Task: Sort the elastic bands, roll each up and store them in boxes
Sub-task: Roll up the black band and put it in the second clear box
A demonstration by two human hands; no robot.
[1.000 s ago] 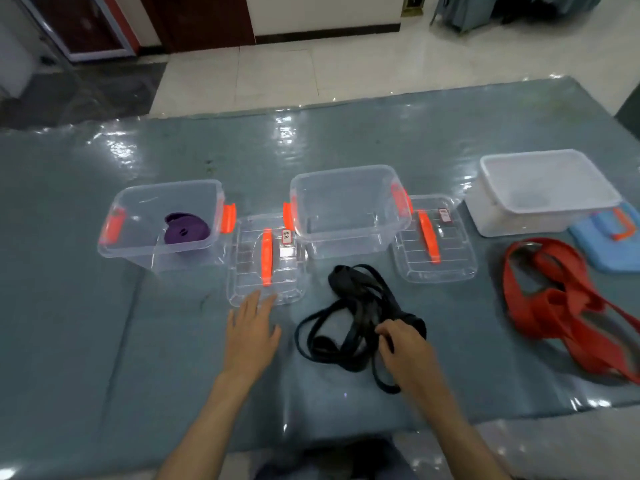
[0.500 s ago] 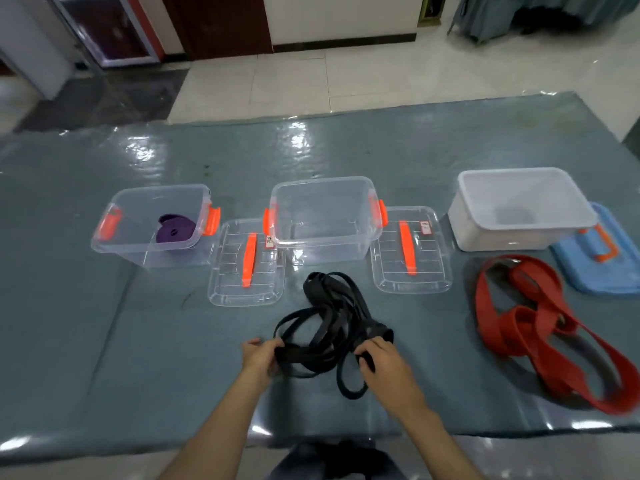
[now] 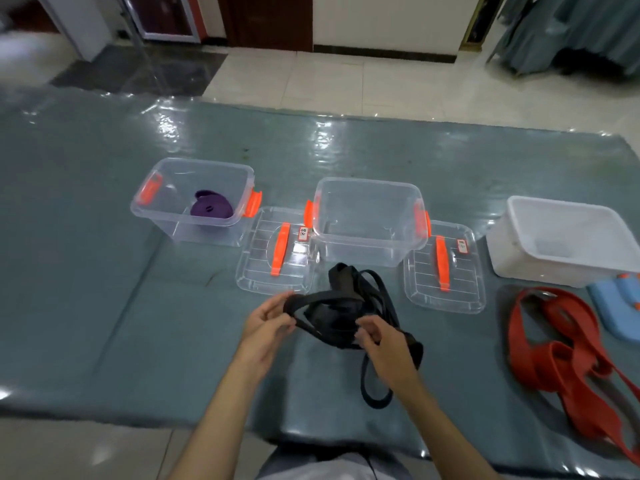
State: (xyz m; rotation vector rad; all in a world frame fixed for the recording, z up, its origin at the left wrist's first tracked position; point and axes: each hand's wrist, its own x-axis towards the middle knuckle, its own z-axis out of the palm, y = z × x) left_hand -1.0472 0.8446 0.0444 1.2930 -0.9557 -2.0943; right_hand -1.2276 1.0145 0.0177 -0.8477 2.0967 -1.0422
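On a grey-green table [image 3: 104, 306], past a clear box holding a rolled purple band [image 3: 211, 208], the left hand [image 3: 266, 323] and right hand [image 3: 384, 337] pinch a tangled black band [image 3: 332, 317] with curled fingers just near an empty clear box [image 3: 367, 216]; best to free one loop, flatten it, then roll tightly.

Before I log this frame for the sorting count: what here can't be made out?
- Black elastic bands, head view: tangled, partly behind the left hand and right hand; their number is unclear.
- Red elastic bands: cut off by the right edge.
- Blue lid: cut off by the right edge.
- Lid labels: print too small to read.
- Purple band: blurred through the clear box.
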